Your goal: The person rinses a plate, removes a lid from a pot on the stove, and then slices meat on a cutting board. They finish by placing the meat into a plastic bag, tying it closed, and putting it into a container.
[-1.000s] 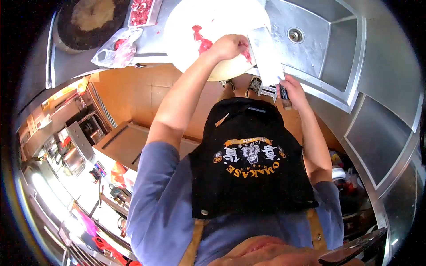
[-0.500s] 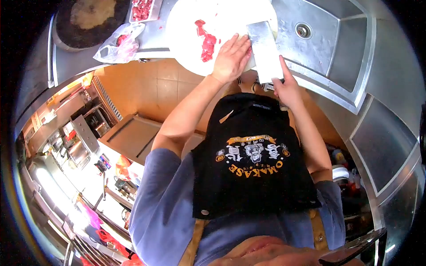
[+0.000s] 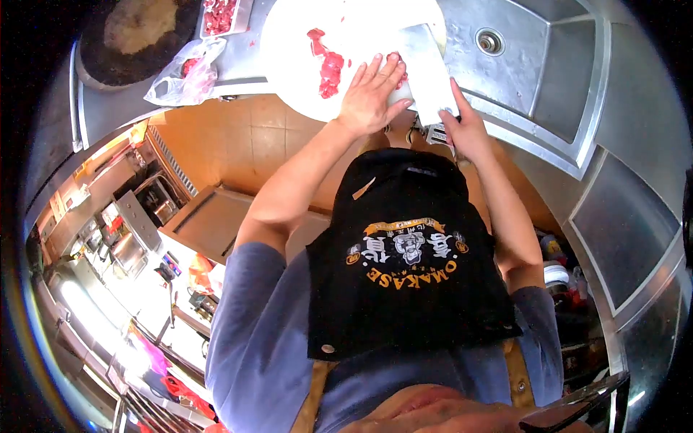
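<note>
My right hand [image 3: 465,130] grips a broad-bladed cleaver [image 3: 426,72] by its handle, index finger stretched along the blade. The blade lies over the right side of a round white cutting board [image 3: 289,79]. My left hand [image 3: 369,95] rests on the board just left of the blade, its fingers stretched out and slightly apart. Beneath and beside those fingertips shows a piece of red raw meat [image 3: 401,81], partly hidden by the hand. Further left on the board lies a strip of cut red meat [image 3: 330,72].
A metal sink [image 3: 505,72] with a drain adjoins the board on the right. On the left are a clear plastic bag [image 3: 189,76] with something red inside, a white tray [image 3: 240,20] of cut meat, and a large dark round pan-like object [image 3: 137,43] at the far left.
The cleaver has shifted slightly and its blade appears tilted differently. More red meat now shows between my left hand and the blade. My left thumb has spread outward.
</note>
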Action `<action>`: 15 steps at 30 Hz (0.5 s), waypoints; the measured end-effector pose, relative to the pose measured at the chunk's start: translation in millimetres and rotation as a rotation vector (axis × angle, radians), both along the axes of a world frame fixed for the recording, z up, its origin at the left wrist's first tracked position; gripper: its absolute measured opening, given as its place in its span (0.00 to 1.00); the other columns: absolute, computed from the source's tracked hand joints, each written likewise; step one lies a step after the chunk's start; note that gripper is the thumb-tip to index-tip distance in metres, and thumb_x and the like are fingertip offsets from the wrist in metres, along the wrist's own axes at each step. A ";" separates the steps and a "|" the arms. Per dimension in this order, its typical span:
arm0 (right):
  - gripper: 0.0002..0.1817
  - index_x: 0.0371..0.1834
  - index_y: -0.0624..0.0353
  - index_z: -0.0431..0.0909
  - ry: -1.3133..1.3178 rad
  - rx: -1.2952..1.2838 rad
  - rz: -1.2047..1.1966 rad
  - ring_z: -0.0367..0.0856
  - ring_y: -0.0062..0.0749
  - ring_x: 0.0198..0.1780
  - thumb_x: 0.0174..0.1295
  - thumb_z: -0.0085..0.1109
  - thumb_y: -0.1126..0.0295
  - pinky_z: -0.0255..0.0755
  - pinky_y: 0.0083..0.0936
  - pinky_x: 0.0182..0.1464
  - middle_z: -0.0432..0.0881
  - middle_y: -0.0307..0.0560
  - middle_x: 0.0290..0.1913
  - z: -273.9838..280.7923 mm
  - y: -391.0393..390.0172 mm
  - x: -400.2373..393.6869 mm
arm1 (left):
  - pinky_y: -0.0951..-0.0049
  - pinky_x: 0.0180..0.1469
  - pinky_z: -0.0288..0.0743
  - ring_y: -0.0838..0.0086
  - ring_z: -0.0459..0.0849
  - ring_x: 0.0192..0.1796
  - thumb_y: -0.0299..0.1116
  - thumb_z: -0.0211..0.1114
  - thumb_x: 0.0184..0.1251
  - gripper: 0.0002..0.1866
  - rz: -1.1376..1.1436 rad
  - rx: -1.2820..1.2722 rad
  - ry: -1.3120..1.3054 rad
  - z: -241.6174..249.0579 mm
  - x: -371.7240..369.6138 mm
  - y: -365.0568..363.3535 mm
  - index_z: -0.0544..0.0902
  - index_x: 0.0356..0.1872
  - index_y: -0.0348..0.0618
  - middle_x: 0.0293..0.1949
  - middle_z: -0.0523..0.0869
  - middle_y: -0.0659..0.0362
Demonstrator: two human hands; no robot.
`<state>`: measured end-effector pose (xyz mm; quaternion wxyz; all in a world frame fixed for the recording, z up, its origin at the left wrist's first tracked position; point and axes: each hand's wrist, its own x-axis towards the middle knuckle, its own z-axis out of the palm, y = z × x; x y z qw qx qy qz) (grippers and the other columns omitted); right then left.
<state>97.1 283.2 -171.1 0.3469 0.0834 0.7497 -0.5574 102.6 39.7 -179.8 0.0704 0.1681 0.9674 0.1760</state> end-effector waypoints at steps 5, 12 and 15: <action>0.40 0.81 0.28 0.50 0.022 -0.031 0.020 0.75 0.23 0.21 0.70 0.58 0.67 0.75 0.27 0.28 0.80 0.42 0.26 -10.7 -17.5 -29.0 | 0.50 0.79 0.44 0.52 0.48 0.81 0.59 0.55 0.72 0.41 -0.005 -0.048 -0.018 1.1 1.4 -0.7 0.58 0.78 0.46 0.80 0.53 0.52; 0.39 0.81 0.29 0.52 -0.022 -0.010 0.021 0.78 0.27 0.22 0.70 0.58 0.69 0.77 0.27 0.31 0.86 0.57 0.49 6.4 1.6 25.5 | 0.47 0.80 0.41 0.52 0.47 0.82 0.63 0.53 0.71 0.44 0.027 -0.059 -0.021 0.2 3.9 4.2 0.55 0.79 0.47 0.80 0.53 0.52; 0.38 0.80 0.30 0.53 -0.077 0.092 0.126 0.86 0.38 0.33 0.70 0.58 0.66 0.80 0.31 0.42 0.80 0.61 0.62 5.6 -12.4 -5.2 | 0.46 0.80 0.39 0.51 0.47 0.82 0.64 0.53 0.71 0.45 0.037 -0.072 -0.014 1.2 5.3 6.5 0.55 0.79 0.47 0.80 0.54 0.52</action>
